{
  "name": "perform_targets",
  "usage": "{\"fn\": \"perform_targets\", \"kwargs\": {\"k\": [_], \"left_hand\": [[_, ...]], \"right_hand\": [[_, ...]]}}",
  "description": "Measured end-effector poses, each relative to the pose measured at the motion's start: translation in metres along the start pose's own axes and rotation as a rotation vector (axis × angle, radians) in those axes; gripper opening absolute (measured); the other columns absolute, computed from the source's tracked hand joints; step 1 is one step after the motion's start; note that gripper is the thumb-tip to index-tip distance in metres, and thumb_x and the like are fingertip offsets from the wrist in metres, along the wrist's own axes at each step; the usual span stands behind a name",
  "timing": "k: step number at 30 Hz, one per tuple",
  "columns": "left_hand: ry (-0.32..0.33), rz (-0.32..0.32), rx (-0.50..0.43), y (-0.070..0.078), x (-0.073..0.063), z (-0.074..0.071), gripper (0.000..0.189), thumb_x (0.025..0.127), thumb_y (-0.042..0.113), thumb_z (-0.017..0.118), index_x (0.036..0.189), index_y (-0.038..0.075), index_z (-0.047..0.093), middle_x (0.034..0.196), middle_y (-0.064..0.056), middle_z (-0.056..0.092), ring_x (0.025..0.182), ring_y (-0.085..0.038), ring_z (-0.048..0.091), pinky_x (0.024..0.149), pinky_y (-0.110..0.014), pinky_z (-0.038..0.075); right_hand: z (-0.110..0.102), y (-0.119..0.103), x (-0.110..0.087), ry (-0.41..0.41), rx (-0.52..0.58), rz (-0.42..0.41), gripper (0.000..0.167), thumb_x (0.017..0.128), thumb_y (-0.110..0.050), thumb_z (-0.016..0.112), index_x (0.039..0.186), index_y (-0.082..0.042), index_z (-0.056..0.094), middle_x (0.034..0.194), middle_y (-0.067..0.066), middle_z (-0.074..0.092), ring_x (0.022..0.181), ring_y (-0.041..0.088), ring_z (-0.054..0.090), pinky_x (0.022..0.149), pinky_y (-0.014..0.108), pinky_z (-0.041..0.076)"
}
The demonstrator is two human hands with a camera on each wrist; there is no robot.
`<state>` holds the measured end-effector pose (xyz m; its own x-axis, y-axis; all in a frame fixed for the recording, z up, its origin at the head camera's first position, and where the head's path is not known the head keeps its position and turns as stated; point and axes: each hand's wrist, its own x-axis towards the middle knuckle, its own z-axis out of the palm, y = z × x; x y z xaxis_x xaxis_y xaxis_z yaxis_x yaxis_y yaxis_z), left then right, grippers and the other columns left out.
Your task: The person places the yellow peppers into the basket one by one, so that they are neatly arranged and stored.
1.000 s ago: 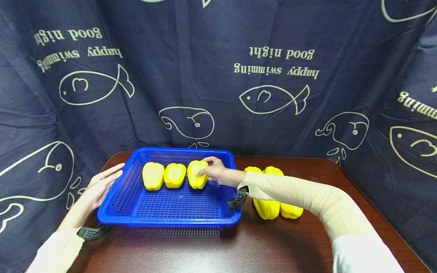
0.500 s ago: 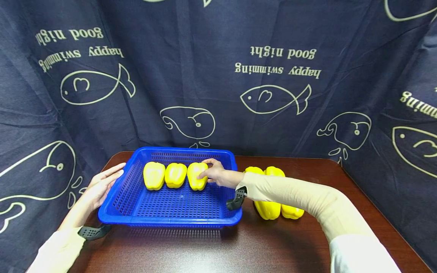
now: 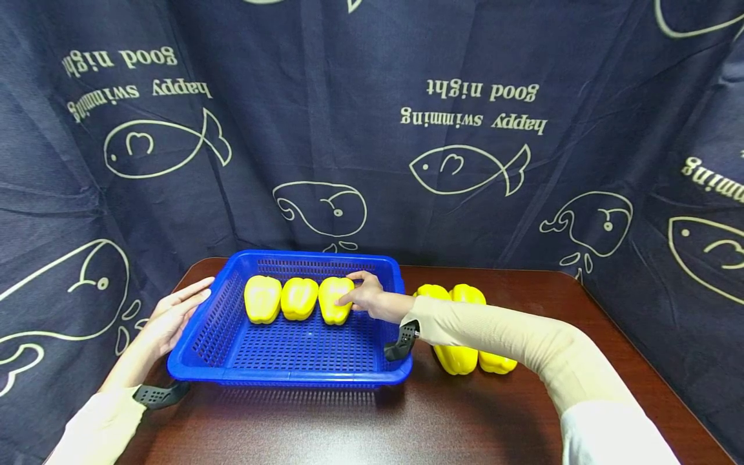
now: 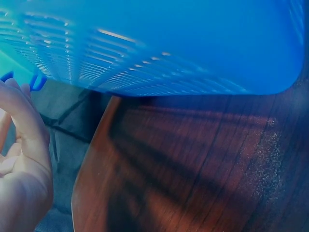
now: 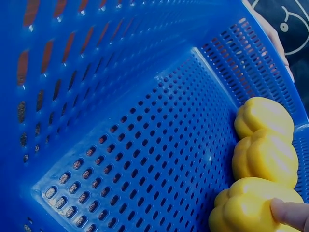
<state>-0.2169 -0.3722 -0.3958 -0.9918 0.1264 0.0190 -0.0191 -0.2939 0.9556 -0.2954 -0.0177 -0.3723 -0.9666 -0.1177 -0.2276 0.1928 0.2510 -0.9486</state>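
In the head view a blue plastic basket (image 3: 302,349) with slotted walls holds three yellow bell peppers in a row. At the right end of that row is a yellow bell pepper (image 3: 332,305), pinched by my right hand (image 3: 372,298). The thumb (image 5: 289,213) presses its side in the right wrist view. Beside it sit the middle pepper (image 3: 299,299) and the left pepper (image 3: 263,299). My left hand (image 3: 168,321) rests its fairly straight fingers along the basket's left rim. Only part of that hand shows in the left wrist view, under the basket's outer wall (image 4: 193,48).
More yellow bell peppers (image 3: 456,358) lie on the brown table (image 3: 465,420) right of the basket, partly hidden by the right forearm. A dark blue cloth (image 3: 372,129) with whale drawings hangs behind and at both sides. Black straps (image 3: 159,395) circle both wrists.
The view has shifted very slightly. Both hands, the basket and the peppers stay in nearly the same places, with the right hand still on the same bell pepper.
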Motion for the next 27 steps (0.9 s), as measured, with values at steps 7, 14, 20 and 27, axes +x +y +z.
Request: {"fn": "perform_targets", "kwargs": {"k": [7, 14, 20, 27], "left_hand": [[0.000, 0.000, 0.006, 0.000, 0.001, 0.000, 0.034, 0.102, 0.009, 0.045, 0.113, 0.032, 0.067, 0.104, 0.013, 0.071, 0.091, -0.005, 0.069, 0.073, -0.021, 0.057], [0.012, -0.010, 0.020, 0.000, 0.001, 0.000, 0.033, 0.102, 0.010, 0.045, 0.114, 0.032, 0.067, 0.104, 0.014, 0.071, 0.092, -0.004, 0.069, 0.074, -0.021, 0.057], [0.025, -0.028, 0.035, 0.000, 0.002, 0.000, 0.032, 0.101, 0.012, 0.046, 0.112, 0.034, 0.067, 0.103, 0.015, 0.071, 0.091, -0.004, 0.069, 0.074, -0.021, 0.057], [0.011, -0.023, 0.053, 0.000, 0.001, -0.001, 0.030, 0.101, 0.014, 0.048, 0.114, 0.034, 0.066, 0.104, 0.015, 0.071, 0.092, -0.003, 0.069, 0.075, -0.021, 0.057]], "right_hand": [[-0.002, 0.000, 0.000, 0.012, 0.002, -0.006, 0.057, 0.067, 0.011, 0.077, 0.120, -0.003, 0.058, 0.112, 0.018, 0.064, 0.086, 0.018, 0.060, 0.088, 0.045, 0.056], [-0.006, -0.003, -0.002, 0.008, 0.022, -0.021, 0.055, 0.068, 0.013, 0.076, 0.119, 0.001, 0.058, 0.117, 0.022, 0.062, 0.095, 0.024, 0.062, 0.093, 0.047, 0.053], [-0.013, -0.007, -0.005, 0.024, -0.035, -0.069, 0.056, 0.067, 0.011, 0.078, 0.119, 0.001, 0.060, 0.121, 0.024, 0.058, 0.100, 0.028, 0.061, 0.088, 0.041, 0.056], [-0.023, -0.017, -0.010, -0.026, -0.027, -0.084, 0.055, 0.071, 0.008, 0.077, 0.123, 0.000, 0.059, 0.127, 0.024, 0.056, 0.112, 0.033, 0.059, 0.095, 0.042, 0.053]]}}
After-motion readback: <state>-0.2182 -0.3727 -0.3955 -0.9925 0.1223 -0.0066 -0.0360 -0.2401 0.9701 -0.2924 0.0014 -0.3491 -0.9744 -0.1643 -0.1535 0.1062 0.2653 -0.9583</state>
